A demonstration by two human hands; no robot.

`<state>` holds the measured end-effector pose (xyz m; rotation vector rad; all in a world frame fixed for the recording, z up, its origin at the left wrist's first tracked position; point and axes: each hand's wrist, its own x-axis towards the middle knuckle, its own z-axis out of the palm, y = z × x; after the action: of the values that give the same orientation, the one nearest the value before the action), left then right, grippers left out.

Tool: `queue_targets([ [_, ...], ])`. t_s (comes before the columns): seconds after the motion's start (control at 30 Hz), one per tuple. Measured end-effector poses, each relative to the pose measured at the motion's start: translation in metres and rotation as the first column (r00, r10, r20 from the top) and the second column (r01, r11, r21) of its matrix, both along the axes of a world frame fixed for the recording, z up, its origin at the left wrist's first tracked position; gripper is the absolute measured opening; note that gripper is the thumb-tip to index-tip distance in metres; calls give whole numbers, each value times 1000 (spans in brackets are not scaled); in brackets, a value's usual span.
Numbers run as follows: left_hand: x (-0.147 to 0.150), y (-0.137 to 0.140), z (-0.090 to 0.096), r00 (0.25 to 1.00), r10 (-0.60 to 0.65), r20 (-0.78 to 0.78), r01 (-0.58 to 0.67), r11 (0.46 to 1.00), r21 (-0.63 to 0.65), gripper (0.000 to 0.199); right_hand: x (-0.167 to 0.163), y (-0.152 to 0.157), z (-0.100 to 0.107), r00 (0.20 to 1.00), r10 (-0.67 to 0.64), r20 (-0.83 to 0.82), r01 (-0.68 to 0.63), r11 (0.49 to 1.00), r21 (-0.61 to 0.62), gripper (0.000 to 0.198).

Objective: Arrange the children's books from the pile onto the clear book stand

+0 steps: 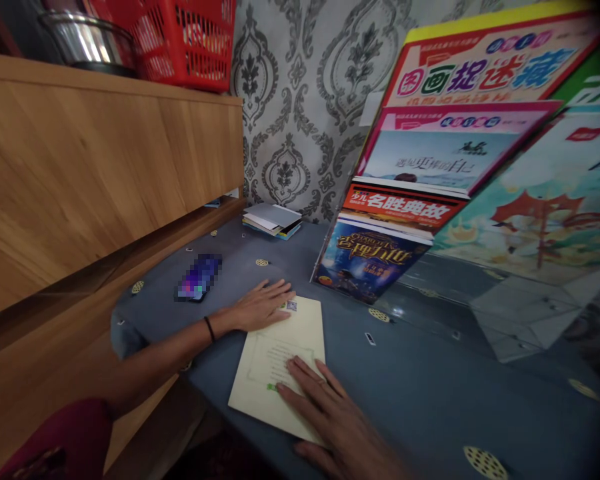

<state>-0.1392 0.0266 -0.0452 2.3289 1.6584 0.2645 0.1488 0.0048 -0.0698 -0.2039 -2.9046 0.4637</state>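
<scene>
A pale cream book [260,387], with a framed block of print, a green mark and a small square code on its face, lies flat on the cloth-covered table near the front edge. Across its far left corner rests my left hand [266,307], fingers spread and flat, a dark band round the wrist. My right hand [330,413] lies over the near right part of the book, its fingers stretched out and touching the printed side. Neither hand grips anything.
A display rack [510,313] of books, the lowest a dark blue one [370,260], stands at the right. Several thin books [273,219] are stacked by the wall. A phone [199,277] lies at the left. Above a wooden cabinet [110,160] sit a red basket [190,47] and metal pot [93,40].
</scene>
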Motion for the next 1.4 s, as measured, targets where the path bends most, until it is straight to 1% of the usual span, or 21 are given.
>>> queue_targets([
  [0.1, 1, -23, 4, 1000, 9, -3, -9, 1000, -24, 72, 0, -1, 1, 999, 7, -39, -7, 1000, 8, 87],
  [0.2, 7, -48, 10, 999, -44, -23, 43, 999, -32, 76, -1, -2, 5, 998, 8, -69, -7, 1000, 18, 83],
  [0.43, 20, -107, 9, 987, -160, -23, 160, 987, -4, 77, -3, -7, 16, 1000, -10, -4, 10, 1000, -7, 64],
  [0.5, 22, -120, 8, 979, -200, -40, 200, 980, -4, 84, -2, -7, 16, 1000, -19, -9, 19, 1000, -19, 63],
  [0.63, 21, -136, 2, 963, -263, -55, 266, 963, 52, 113, -2, -8, 16, 999, -45, -6, 45, 998, -32, 69],
  [0.7, 22, -141, -1, 960, -275, -60, 279, 956, 90, 119, -2, -11, 18, 998, -56, 5, 56, 997, -45, 71],
  [0.73, 22, -143, -3, 960, -273, -61, 279, 955, 104, 117, -1, -13, 19, 998, -59, 13, 59, 997, -55, 71],
  [0.8, 24, -150, -4, 964, -259, -56, 264, 957, 119, 104, 2, -20, 22, 998, -51, 30, 53, 995, -79, 73],
  [0.87, 27, -159, -4, 966, -256, -40, 259, 958, 120, 93, 7, -29, 24, 998, -29, 49, 34, 994, -106, 79],
  [0.97, 31, -174, -3, 957, -289, 6, 286, 950, 123, 93, 18, -45, 25, 998, -3, 62, 11, 990, -140, 91],
  [1.0, 32, -179, -3, 954, -300, 26, 295, 948, 121, 93, 21, -50, 26, 998, 1, 58, 8, 989, -147, 90],
  [1.07, 32, -186, 0, 949, -305, 80, 297, 950, 92, 88, 27, -57, 26, 999, 4, 38, 2, 988, -155, 83],
  [1.13, 31, -188, 9, 947, -284, 151, 283, 959, 25, 79, 32, -60, 28, 1000, -5, -4, 4, 987, -158, 79],
  [1.17, 31, -188, 16, 946, -261, 195, 269, 963, -14, 74, 34, -60, 29, 999, -9, -38, 3, 987, -160, 79],
  [1.23, 33, -182, 38, 935, -198, 293, 228, 971, -70, 63, 37, -55, 33, 990, -33, -139, 8, 984, -179, 77],
  [1.27, 34, -176, 50, 920, -166, 354, 202, 977, -66, 56, 37, -50, 36, 978, -58, -199, 17, 979, -202, 74],
  [1.33, 37, -161, 77, 863, -120, 491, 137, 991, 1, 40, 34, -35, 42, 942, -140, -305, 52, 959, -278, 62],
  [1.4, 40, -139, 100, 779, -72, 623, 23, 996, 87, 24, 25, -13, 46, 890, -271, -367, 111, 909, -402, 46],
])
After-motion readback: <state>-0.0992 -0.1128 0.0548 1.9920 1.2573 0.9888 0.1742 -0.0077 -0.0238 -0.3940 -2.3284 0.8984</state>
